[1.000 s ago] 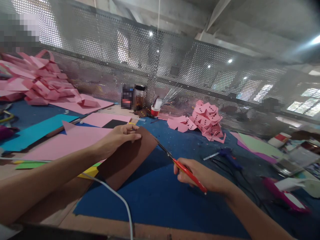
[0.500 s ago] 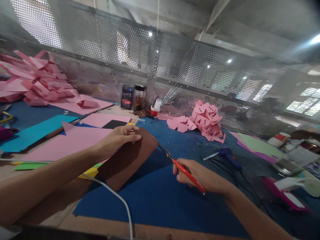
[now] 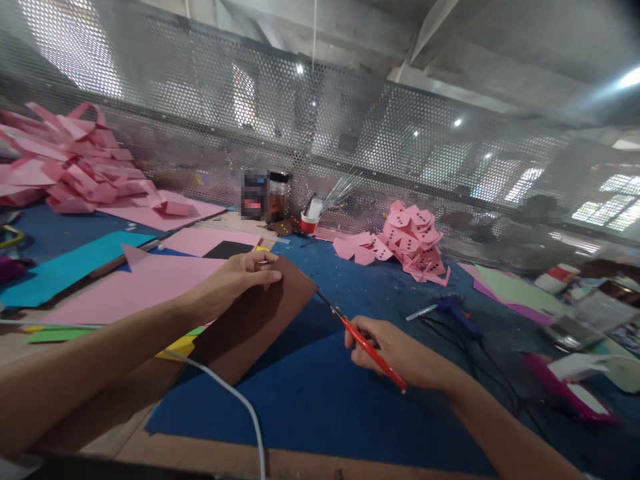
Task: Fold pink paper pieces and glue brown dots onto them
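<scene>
"What's at the table's far left corner?"

"A heap of pink paper (image 3: 85, 167), folded into strips and loops, cut off by the picture's edge. Nearer lies a flat teal sheet (image 3: 90, 260), then a pink sheet (image 3: 140, 287), partly hidden by the left forearm."

"And the left hand (image 3: 245, 270)?"

"It pinches a brown sheet (image 3: 265, 313) near its upper corner, thumb on the near face, most other fingertips out of sight. The sheet is smooth, stiff-looking and tilted, left of the middle of the table's (image 3: 375, 293) near edge, over a dark blue sheet (image 3: 325, 407). A white cable (image 3: 250, 407) curves past its lower end."

"Towards the far edge?"

"A see-through jar (image 3: 277, 200) with a dark lid, then a red-and-white cup (image 3: 310, 223)."

"What about the scissors (image 3: 373, 357)?"

"Slim dark blades reach the brown sheet's right corner; I can't tell how far they're parted. The right hand (image 3: 385, 347) is curled round the red handles, some fingers hidden."

"Further right?"

"Spotted pink cut-outs (image 3: 413, 240) piled near the far edge, a blue glue gun (image 3: 460, 317), and, towards the right edge, a blurred magenta thing (image 3: 570, 393), perhaps a tool."
</scene>
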A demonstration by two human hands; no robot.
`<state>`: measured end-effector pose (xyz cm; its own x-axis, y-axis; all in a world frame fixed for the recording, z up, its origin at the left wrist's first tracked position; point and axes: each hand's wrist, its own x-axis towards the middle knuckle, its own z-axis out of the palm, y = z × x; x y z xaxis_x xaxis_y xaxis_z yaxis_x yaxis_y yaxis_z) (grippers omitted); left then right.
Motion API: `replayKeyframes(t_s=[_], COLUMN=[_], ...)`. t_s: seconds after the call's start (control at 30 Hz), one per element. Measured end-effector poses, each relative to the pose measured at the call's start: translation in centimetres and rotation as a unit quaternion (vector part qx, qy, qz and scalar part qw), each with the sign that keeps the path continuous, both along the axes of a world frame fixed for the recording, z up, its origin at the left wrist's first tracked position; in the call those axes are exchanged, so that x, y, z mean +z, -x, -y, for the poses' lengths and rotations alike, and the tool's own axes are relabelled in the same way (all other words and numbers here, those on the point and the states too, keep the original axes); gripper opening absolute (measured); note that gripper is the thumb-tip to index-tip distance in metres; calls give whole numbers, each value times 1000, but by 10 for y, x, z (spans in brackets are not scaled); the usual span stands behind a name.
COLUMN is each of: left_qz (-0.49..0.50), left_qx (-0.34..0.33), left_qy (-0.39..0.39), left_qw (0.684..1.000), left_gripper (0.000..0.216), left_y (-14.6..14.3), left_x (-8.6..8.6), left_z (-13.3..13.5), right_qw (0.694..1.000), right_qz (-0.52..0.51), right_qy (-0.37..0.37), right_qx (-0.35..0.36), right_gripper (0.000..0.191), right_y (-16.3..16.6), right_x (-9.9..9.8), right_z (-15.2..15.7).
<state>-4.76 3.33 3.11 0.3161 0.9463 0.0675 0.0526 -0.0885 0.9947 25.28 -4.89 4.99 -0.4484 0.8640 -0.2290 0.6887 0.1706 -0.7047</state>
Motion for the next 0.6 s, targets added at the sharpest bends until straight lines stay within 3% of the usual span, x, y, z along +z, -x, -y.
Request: replayKeyframes(t_s=[0.6], left_qz=[-3], left_qx=[0], left_qy=[1], left_qw=[1000], left_gripper=[35], left_y=[0], left_x=[0], left_z=[0], right_qw=[999], right_qz=[24], right_qy=[-39], right_qx=[1], right_gripper=[14], right_y=[-2], right_x=[-9], right_z=[-2])
